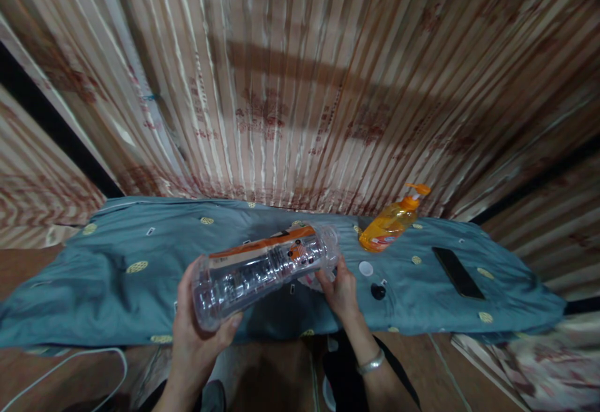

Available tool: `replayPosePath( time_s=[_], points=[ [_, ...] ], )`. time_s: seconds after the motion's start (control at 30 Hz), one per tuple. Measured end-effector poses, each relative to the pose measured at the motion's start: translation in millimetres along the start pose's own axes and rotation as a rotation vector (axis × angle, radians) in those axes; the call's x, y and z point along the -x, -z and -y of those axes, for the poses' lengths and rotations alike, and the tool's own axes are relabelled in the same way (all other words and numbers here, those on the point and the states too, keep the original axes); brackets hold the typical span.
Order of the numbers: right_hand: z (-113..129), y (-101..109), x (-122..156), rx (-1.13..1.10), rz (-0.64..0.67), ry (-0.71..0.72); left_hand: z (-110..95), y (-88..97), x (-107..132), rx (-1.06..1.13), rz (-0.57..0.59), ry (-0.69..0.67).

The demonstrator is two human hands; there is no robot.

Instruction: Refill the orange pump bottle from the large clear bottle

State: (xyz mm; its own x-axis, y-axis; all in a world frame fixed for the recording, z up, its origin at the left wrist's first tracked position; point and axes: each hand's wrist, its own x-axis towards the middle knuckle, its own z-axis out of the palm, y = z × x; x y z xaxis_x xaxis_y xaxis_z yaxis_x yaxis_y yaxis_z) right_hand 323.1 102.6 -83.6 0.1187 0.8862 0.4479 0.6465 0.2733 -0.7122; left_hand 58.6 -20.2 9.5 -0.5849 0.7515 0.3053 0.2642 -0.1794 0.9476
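Observation:
A large clear plastic bottle (262,271) with an orange label lies tilted across the middle of the head view, held above the cloth. My left hand (199,321) wraps round its left end, thumb below and fingers behind. At the bottle's right end is my right hand (340,290), its thumb and fingers closed about the rim. Under that end a crumpled pale pink piece (309,282) shows in part; whether my right hand touches it, I cannot tell. Close by on the right are a white disc (365,268) and a small black round thing (377,291).
A pump bottle of orange liquid (389,224) stands on the teal cloth (154,243) at the back right. Farther right lies a dark phone (457,272). Patterned curtains (290,87) hang behind. A white cable (94,352) loops at the lower left.

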Motion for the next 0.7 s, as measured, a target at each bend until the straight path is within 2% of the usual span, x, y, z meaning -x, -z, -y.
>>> replayPosePath(
  time_s=[0.27,0.7],
  points=[
    [1.5,2.1,-1.4,0.004,0.008,0.006,-3.3,-1.6,1.1,-0.026,0.002,-0.029],
    [6.7,6.0,-1.9,-0.029,0.019,-0.015,-1.9,-3.5,2.1,0.0,-0.003,0.001]
  ],
)
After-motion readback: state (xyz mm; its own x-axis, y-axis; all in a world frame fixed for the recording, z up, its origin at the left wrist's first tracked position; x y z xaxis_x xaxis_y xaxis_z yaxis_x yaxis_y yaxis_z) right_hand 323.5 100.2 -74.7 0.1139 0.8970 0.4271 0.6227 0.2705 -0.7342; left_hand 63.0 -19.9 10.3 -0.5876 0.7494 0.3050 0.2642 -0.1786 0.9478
